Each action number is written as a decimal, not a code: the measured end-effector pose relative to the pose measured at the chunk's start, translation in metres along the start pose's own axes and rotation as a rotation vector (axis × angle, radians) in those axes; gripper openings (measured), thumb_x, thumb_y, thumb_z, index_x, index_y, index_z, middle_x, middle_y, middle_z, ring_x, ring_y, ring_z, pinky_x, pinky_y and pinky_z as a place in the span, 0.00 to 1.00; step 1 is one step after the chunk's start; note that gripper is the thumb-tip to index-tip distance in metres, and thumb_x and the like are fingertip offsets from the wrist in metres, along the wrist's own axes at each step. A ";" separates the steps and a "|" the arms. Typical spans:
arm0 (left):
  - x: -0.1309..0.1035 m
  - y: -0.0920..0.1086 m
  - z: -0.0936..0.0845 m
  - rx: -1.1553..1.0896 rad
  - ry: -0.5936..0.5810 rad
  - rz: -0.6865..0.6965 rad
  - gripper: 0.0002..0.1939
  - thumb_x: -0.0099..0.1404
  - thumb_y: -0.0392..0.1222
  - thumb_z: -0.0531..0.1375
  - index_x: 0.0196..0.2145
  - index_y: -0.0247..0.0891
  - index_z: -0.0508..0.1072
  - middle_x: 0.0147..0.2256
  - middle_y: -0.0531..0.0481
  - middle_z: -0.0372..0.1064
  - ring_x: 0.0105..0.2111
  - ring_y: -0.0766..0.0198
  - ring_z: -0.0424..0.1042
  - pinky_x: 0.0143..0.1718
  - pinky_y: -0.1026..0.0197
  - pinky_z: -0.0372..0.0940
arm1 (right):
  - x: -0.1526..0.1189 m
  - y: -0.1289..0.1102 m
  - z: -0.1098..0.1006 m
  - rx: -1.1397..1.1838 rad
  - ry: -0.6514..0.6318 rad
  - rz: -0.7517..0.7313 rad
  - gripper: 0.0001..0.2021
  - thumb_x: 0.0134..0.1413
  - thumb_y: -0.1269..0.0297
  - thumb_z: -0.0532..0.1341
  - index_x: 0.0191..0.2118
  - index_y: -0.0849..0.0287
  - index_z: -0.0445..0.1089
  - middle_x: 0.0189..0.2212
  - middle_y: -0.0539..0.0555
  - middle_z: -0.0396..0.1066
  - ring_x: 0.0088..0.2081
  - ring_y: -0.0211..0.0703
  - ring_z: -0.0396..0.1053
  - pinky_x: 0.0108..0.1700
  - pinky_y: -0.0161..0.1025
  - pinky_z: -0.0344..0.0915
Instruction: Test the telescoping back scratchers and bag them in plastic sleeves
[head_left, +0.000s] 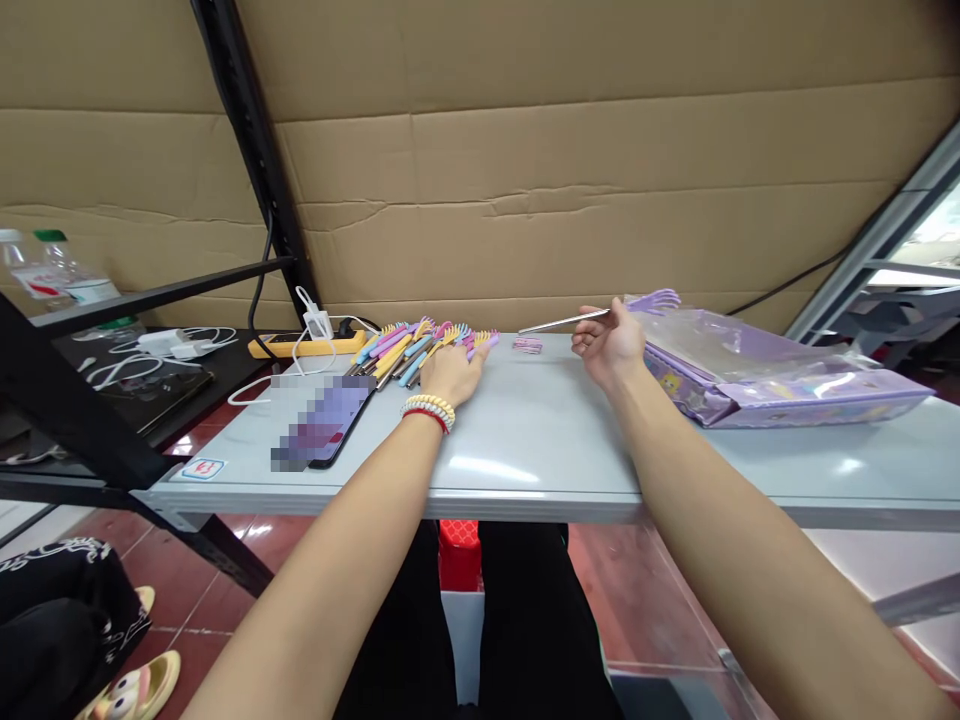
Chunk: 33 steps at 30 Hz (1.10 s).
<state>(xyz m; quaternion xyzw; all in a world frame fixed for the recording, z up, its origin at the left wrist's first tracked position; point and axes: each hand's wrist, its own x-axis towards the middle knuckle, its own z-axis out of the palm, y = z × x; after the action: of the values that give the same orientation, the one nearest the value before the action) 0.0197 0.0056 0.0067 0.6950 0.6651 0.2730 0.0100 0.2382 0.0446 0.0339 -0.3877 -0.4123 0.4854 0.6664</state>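
Note:
My right hand (611,345) is closed round a purple back scratcher (652,301). Its claw head points right and its thin metal rod reaches out to the left, drawn long. At the right end of a pile of back scratchers (397,350), my left hand (452,374) has its thumb and index finger on a purple back scratcher (484,346); its other fingers are partly hidden. Yellow, blue, pink and purple pieces with metal rods make up the pile. A small bunch of pink and white strips (527,345) lies between my hands.
A purple printed box (817,410) with clear plastic over it stands on the right of the white table (540,440). On the left are a phone (341,425), a yellow power strip (281,345) and white cables. A cardboard wall (525,150) rises behind. Another person's leg (67,610) shows lower left.

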 end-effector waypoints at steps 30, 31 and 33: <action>0.006 -0.005 0.011 -0.186 0.042 0.224 0.14 0.61 0.35 0.57 0.45 0.39 0.72 0.43 0.48 0.75 0.43 0.59 0.71 0.49 0.56 0.62 | -0.003 0.004 0.009 0.033 0.003 -0.017 0.22 0.58 0.42 0.51 0.29 0.58 0.64 0.11 0.45 0.58 0.12 0.32 0.54 0.16 0.31 0.51; 0.006 -0.005 0.012 -0.192 0.042 0.225 0.14 0.61 0.36 0.57 0.45 0.39 0.72 0.43 0.48 0.75 0.43 0.59 0.71 0.49 0.56 0.62 | -0.003 0.004 0.010 0.039 0.003 -0.015 0.22 0.58 0.43 0.51 0.28 0.58 0.64 0.11 0.45 0.59 0.12 0.32 0.54 0.16 0.31 0.51; 0.007 -0.005 0.012 -0.201 0.041 0.227 0.14 0.61 0.36 0.58 0.45 0.39 0.72 0.43 0.47 0.75 0.43 0.59 0.71 0.49 0.57 0.62 | -0.005 0.003 0.011 0.065 0.005 -0.008 0.22 0.58 0.44 0.52 0.28 0.59 0.64 0.10 0.46 0.59 0.12 0.32 0.54 0.15 0.31 0.51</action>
<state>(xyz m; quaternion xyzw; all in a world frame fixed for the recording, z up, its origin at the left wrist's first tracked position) 0.0197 0.0165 -0.0031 0.7556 0.5516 0.3516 0.0351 0.2259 0.0420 0.0341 -0.3652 -0.3963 0.4949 0.6816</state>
